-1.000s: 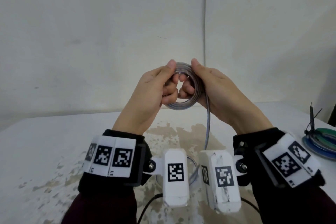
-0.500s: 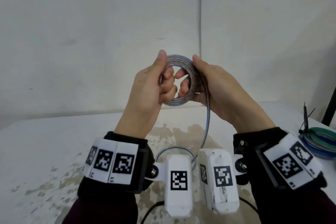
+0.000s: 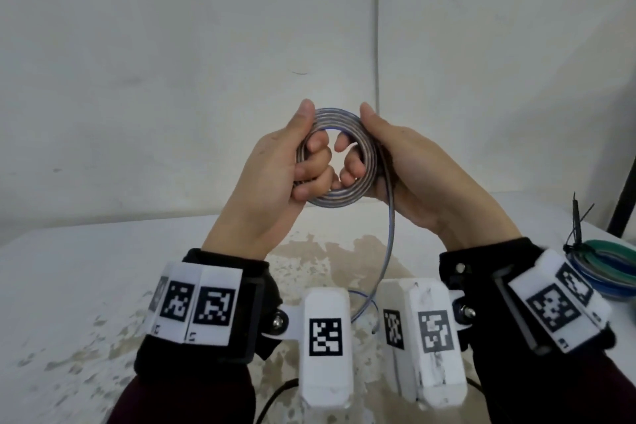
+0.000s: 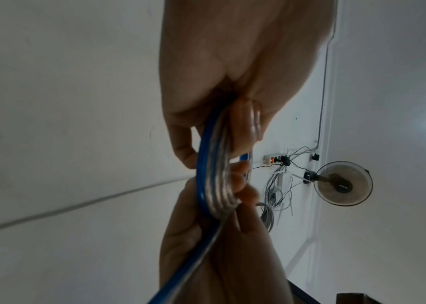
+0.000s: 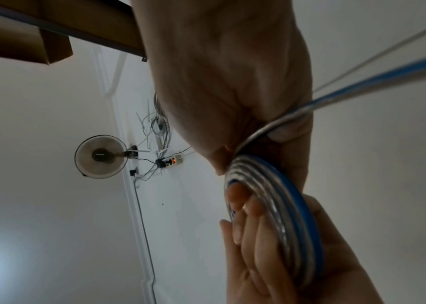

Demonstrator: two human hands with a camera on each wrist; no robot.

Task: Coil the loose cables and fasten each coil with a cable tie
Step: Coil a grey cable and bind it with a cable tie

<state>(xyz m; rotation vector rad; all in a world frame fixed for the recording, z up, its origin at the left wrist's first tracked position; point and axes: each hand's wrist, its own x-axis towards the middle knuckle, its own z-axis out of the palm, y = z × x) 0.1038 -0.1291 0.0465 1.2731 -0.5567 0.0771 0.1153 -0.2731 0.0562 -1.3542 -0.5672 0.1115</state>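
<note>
Fingers of left hand (image 3: pixel 272 179) and right hand (image 3: pixel 409 175) curled round opposite sides of silver-blue cable coil (image 3: pixel 339 200), above table (image 3: pixel 69 286)

Glossy clear-and-blue plastic cable (image 3: pixel 364 198), matt white table (image 3: pixel 86 268) — paint worn in rough brownish patches, black cloth wrist straps (image 3: pixel 237 265)

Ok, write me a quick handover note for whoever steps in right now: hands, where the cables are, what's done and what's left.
Left hand: grips the left side of the silver-blue cable coil, fingers curled through its middle.
Right hand: grips the coil's right side, thumb on top.
The coil is held up above the table; its loose tail hangs from the right hand to the table.
Done: most of this cable is wound; at the table's right edge lies a green and blue coil already fastened with a black cable tie.
Left: wind in the tail, then tie this coil. No spare tie is in view.
</note>
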